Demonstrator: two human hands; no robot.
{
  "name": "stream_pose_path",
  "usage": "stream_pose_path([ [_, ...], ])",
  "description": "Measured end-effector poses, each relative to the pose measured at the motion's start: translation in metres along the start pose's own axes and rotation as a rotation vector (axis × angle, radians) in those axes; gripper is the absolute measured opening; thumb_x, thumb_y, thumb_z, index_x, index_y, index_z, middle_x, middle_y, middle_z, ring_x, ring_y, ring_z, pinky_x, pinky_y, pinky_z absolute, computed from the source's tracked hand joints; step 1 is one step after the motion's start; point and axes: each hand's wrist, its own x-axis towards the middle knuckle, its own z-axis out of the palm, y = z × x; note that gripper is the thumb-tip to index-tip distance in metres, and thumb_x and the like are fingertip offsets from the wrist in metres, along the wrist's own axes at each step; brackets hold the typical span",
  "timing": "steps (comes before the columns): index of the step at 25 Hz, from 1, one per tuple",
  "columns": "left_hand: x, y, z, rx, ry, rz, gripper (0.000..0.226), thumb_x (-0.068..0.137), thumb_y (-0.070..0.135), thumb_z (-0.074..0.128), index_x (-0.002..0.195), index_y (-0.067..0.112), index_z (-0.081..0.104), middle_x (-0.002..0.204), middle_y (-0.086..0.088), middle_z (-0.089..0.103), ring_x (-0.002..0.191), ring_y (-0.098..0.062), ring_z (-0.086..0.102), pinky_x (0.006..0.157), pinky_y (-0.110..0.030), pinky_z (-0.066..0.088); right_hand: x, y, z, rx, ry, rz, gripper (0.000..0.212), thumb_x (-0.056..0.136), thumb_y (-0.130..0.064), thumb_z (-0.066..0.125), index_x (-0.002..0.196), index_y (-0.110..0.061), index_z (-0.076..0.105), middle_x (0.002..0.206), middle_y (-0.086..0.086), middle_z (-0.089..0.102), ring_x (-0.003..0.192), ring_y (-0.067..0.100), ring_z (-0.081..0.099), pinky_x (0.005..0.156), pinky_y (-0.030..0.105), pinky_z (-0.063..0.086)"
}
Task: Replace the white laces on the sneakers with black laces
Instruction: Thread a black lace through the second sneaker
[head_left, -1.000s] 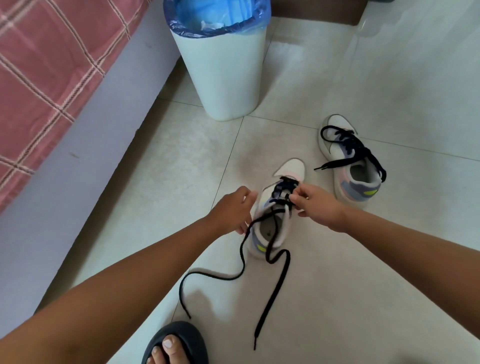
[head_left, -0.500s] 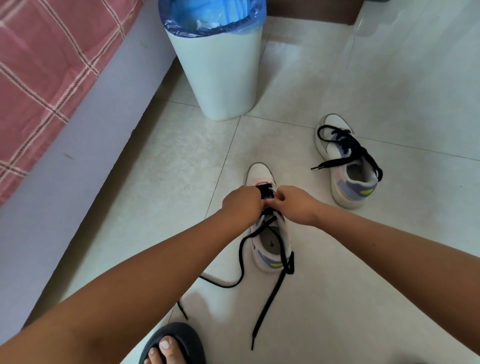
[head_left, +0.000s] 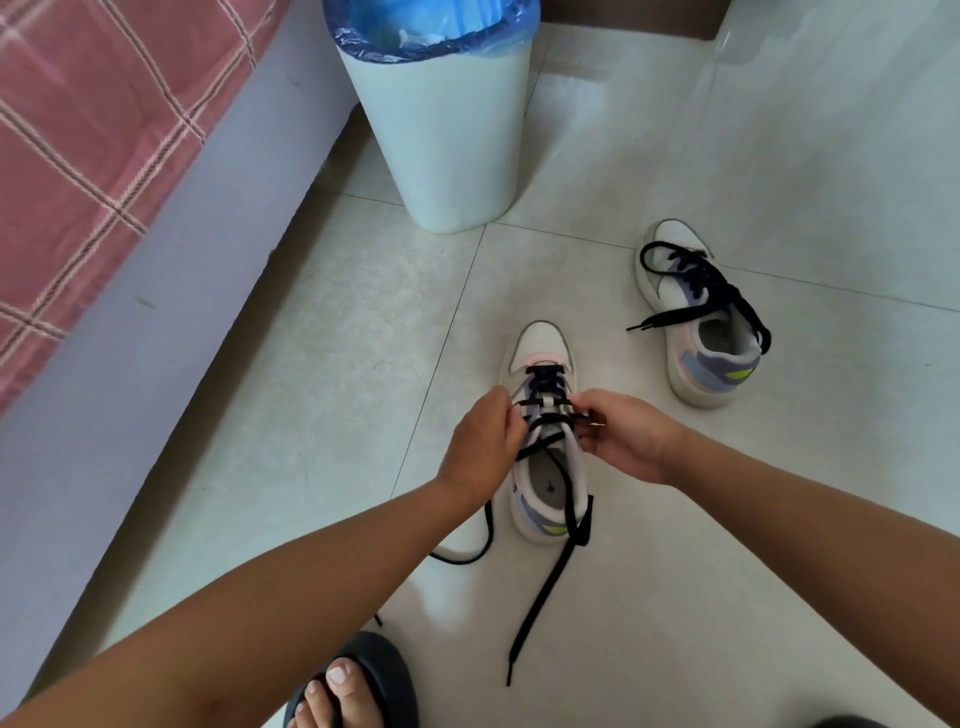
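The near sneaker now stands straight on the floor between my hands – it was angled a second ago. Left hand and right hand pinch the black lace mid-tongue – lacing is nearly finished.

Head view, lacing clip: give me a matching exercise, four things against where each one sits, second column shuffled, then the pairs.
Things:
1. near sneaker
2. far sneaker
3. bin
4. sandal

Places:
A. on the person's foot at the bottom edge
B. alone on the floor to the right, touched by no hand
C. between the left hand and the right hand
D. beside the bed, lined with a blue bag

Pairs: 1-C, 2-B, 3-D, 4-A
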Motion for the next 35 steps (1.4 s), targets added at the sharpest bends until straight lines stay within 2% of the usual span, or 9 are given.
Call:
stream_pose_path([
  [4, 0.032, 0.013, -0.005, -0.142, -0.123, -0.299, 0.036, 0.100, 0.037, 0.033, 0.087, 0.008, 0.053, 0.088, -0.011, 0.062, 0.077, -0.024, 0.055, 0.064, -0.031, 0.043, 0.003, -0.018, 0.000, -0.628, 0.059, -0.020, 0.031, 0.096, -0.035, 0.049, 0.072, -0.014, 0.051, 0.067, 0.002, 0.047, 0.062, 0.015, 0.045, 0.060, 0.025, 0.041],
  [9, 0.057, 0.030, -0.023, -0.020, -0.493, -0.266, 0.026, 0.097, 0.027, 0.047, 0.074, 0.016, 0.052, 0.084, -0.006, 0.060, 0.066, -0.014, 0.052, 0.059, -0.025, 0.043, 0.009, -0.043, 0.010, -1.189, -0.013, -0.079, 0.029, 0.095, -0.026, 0.053, 0.069, -0.015, 0.045, 0.077, 0.006, 0.048, 0.069, 0.017, 0.047, 0.057, 0.023, 0.042],
  [14, 0.042, 0.002, -0.012, -0.699, -0.415, -0.448, 0.026, 0.098, 0.012, 0.045, 0.072, 0.013, 0.049, 0.076, -0.004, 0.054, 0.071, -0.016, 0.051, 0.070, -0.026, 0.046, 0.002, -0.014, -0.009, -0.099, -0.042, 0.047, 0.022, 0.099, -0.010, 0.042, 0.078, -0.010, 0.050, 0.084, 0.007, 0.056, 0.074, 0.016, 0.055, 0.065, 0.022, 0.054],
  [16, 0.032, -0.003, -0.005, -0.792, -0.323, -0.435, 0.028, 0.096, 0.008, 0.046, 0.069, 0.011, 0.049, 0.071, -0.005, 0.052, 0.070, -0.018, 0.050, 0.071, -0.026, 0.046, 0.002, 0.003, -0.013, 0.081, 0.004, 0.035, 0.022, 0.099, -0.010, 0.042, 0.079, -0.009, 0.050, 0.083, 0.007, 0.057, 0.075, 0.016, 0.055, 0.068, 0.023, 0.053],
  [19, 0.038, 0.010, -0.009, -0.580, -0.287, -0.427, 0.022, 0.093, 0.015, 0.049, 0.073, 0.010, 0.056, 0.069, -0.003, 0.056, 0.067, -0.016, 0.049, 0.066, -0.025, 0.044, 0.008, -0.007, -0.010, -0.230, 0.041, 0.003, 0.022, 0.098, -0.021, 0.047, 0.082, -0.009, 0.056, 0.080, 0.008, 0.057, 0.069, 0.018, 0.053, 0.067, 0.028, 0.050],
  [24, 0.059, 0.036, -0.021, -0.092, -0.542, -0.340, 0.026, 0.097, 0.032, 0.047, 0.084, 0.012, 0.057, 0.077, -0.001, 0.058, 0.065, -0.013, 0.054, 0.058, -0.024, 0.044, 0.011, -0.042, 0.002, -1.090, -0.015, 0.014, 0.023, 0.096, -0.027, 0.050, 0.076, -0.015, 0.052, 0.079, 0.004, 0.054, 0.065, 0.014, 0.053, 0.062, 0.026, 0.050],
  [26, 0.060, 0.036, -0.018, -0.088, -0.533, -0.308, 0.024, 0.099, 0.021, 0.045, 0.077, 0.014, 0.052, 0.076, -0.002, 0.055, 0.064, -0.013, 0.052, 0.060, -0.025, 0.046, 0.010, -0.042, 0.004, -1.035, -0.031, -0.006, 0.022, 0.097, -0.021, 0.049, 0.076, -0.015, 0.050, 0.079, 0.004, 0.054, 0.066, 0.015, 0.054, 0.063, 0.026, 0.051],
  [31, 0.036, 0.006, -0.001, -0.724, -0.320, -0.351, 0.024, 0.100, 0.011, 0.041, 0.077, 0.012, 0.049, 0.080, -0.005, 0.055, 0.074, -0.014, 0.053, 0.073, -0.024, 0.048, 0.004, -0.002, -0.012, -0.185, 0.008, -0.094, 0.020, 0.097, -0.007, 0.045, 0.079, -0.007, 0.052, 0.078, 0.008, 0.058, 0.069, 0.015, 0.059, 0.067, 0.023, 0.056],
  [35, 0.041, 0.011, -0.009, -0.419, -0.347, -0.309, 0.022, 0.098, 0.019, 0.047, 0.077, 0.015, 0.053, 0.076, 0.001, 0.057, 0.067, -0.010, 0.052, 0.060, -0.018, 0.045, 0.011, -0.002, -0.009, -0.386, 0.086, -0.086, 0.019, 0.096, -0.016, 0.051, 0.080, -0.008, 0.056, 0.081, 0.010, 0.060, 0.072, 0.019, 0.054, 0.072, 0.029, 0.050],
])
